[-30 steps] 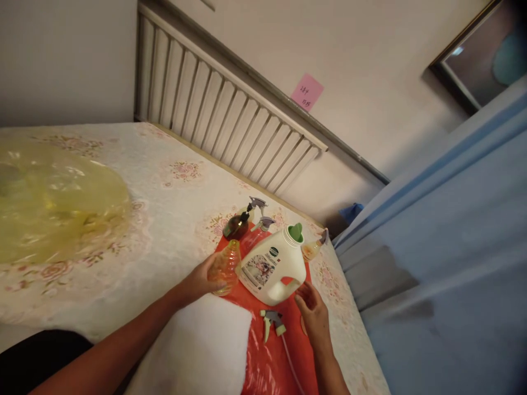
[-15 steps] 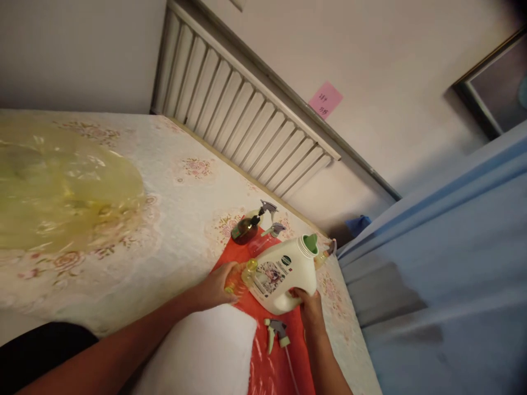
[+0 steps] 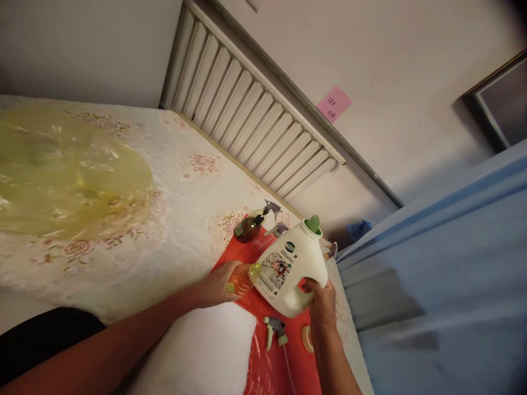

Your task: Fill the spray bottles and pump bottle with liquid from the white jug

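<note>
My right hand (image 3: 321, 300) is closed around the handle of a large cream detergent jug (image 3: 284, 277), whose uncapped neck shows a green pour spout. The jug is tilted slightly to the right, with its printed label toward me. In my left hand (image 3: 218, 285) is a small clear bottle (image 3: 244, 278) with an open yellowish neck, right beside the jug's lower left side. A grey and pale green spray trigger head (image 3: 275, 331) with a thin tube lies on the red plastic sheet (image 3: 263, 362) below the jug. Near my right wrist sits a round pale cap (image 3: 307, 338).
A dark spray bottle (image 3: 248, 227) and another sprayer (image 3: 281, 228), partly hidden by the jug, lie behind. To the left is a yellow plastic bag (image 3: 78, 170) on the floral cloth (image 3: 181, 219). A radiator (image 3: 247, 99) and a blue curtain (image 3: 444, 263) border the area. White fabric (image 3: 201, 351) lies in front.
The jug has moved right and up a little in my right hand, uncovering the round cap. My left hand still holds the small bottle. The view has shifted slightly.
</note>
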A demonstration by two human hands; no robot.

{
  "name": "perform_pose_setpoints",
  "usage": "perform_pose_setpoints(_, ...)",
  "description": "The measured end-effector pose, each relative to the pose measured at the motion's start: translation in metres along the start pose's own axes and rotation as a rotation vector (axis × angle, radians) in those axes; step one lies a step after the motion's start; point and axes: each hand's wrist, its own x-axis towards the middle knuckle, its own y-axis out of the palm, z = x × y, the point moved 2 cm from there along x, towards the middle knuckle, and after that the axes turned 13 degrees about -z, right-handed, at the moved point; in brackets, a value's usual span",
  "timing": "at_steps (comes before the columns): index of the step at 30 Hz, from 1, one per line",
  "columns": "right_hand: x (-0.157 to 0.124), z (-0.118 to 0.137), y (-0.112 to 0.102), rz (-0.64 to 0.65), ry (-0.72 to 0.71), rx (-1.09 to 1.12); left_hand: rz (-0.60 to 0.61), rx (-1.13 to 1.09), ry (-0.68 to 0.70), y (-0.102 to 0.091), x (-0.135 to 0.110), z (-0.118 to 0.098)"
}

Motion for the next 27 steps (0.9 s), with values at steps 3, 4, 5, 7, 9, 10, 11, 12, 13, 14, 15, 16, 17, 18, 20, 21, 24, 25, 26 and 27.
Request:
perform_pose_setpoints(3, 0.009, 0.023, -0.01, 0.005, -0.008, -0.016, 0.006, 0.014, -0.014, 0.001, 0.0, 0.001)
perform_pose_setpoints(4, 0.011, 0.031, -0.014, 0.01, -0.016, -0.037, 0.008, 0.019, -0.014, 0.001, 0.0, 0.002)
perform_pose_setpoints(5, 0.013, 0.04, -0.017, 0.018, -0.026, -0.067, 0.007, 0.024, -0.015, 0.001, 0.001, 0.003)
perform_pose_setpoints(7, 0.015, 0.056, -0.025, 0.04, -0.044, -0.132, 0.0, 0.04, -0.014, 0.002, 0.001, 0.006)
perform_pose_setpoints(9, 0.013, 0.07, -0.034, 0.063, -0.059, -0.188, 0.0, 0.05, -0.001, 0.004, 0.001, 0.01)
perform_pose_setpoints(10, 0.011, 0.076, -0.038, 0.071, -0.065, -0.217, 0.002, 0.054, 0.008, 0.004, 0.002, 0.011)
perform_pose_setpoints(11, 0.009, 0.082, -0.043, 0.076, -0.071, -0.253, 0.004, 0.057, 0.016, 0.005, 0.002, 0.012)
perform_pose_setpoints(12, 0.007, 0.086, -0.047, 0.082, -0.076, -0.295, 0.004, 0.06, 0.02, 0.005, 0.002, 0.013)
perform_pose_setpoints(13, 0.005, 0.09, -0.052, 0.094, -0.083, -0.339, 0.002, 0.063, 0.019, 0.005, 0.002, 0.013)
perform_pose_setpoints(14, 0.004, 0.093, -0.056, 0.111, -0.092, -0.382, -0.001, 0.066, 0.017, 0.005, 0.002, 0.013)
perform_pose_setpoints(15, 0.002, 0.095, -0.06, 0.134, -0.105, -0.422, 0.0, 0.068, 0.017, 0.005, 0.002, 0.013)
perform_pose_setpoints(16, 0.0, 0.097, -0.064, 0.157, -0.119, -0.46, 0.0, 0.07, 0.019, 0.005, 0.002, 0.013)
perform_pose_setpoints(17, -0.002, 0.098, -0.068, 0.182, -0.133, -0.499, 0.003, 0.072, 0.027, 0.004, 0.002, 0.012)
perform_pose_setpoints(18, -0.003, 0.099, -0.071, 0.205, -0.147, -0.538, 0.005, 0.073, 0.038, 0.004, 0.001, 0.011)
perform_pose_setpoints(20, -0.007, 0.099, -0.077, 0.249, -0.164, -0.621, 0.007, 0.078, 0.056, 0.003, 0.001, 0.011)
perform_pose_setpoints(21, -0.009, 0.099, -0.079, 0.272, -0.169, -0.662, 0.008, 0.078, 0.061, 0.003, 0.001, 0.011)
perform_pose_setpoints(24, -0.017, 0.101, -0.082, 0.334, -0.176, -0.753, 0.009, 0.069, 0.063, 0.002, 0.001, 0.01)
perform_pose_setpoints(25, -0.02, 0.103, -0.082, 0.351, -0.172, -0.772, 0.008, 0.067, 0.063, 0.001, 0.001, 0.009)
perform_pose_setpoints(26, -0.023, 0.104, -0.082, 0.367, -0.168, -0.785, 0.009, 0.066, 0.064, 0.001, 0.0, 0.009)
perform_pose_setpoints(27, -0.027, 0.106, -0.081, 0.381, -0.166, -0.794, 0.01, 0.066, 0.063, 0.001, 0.0, 0.008)
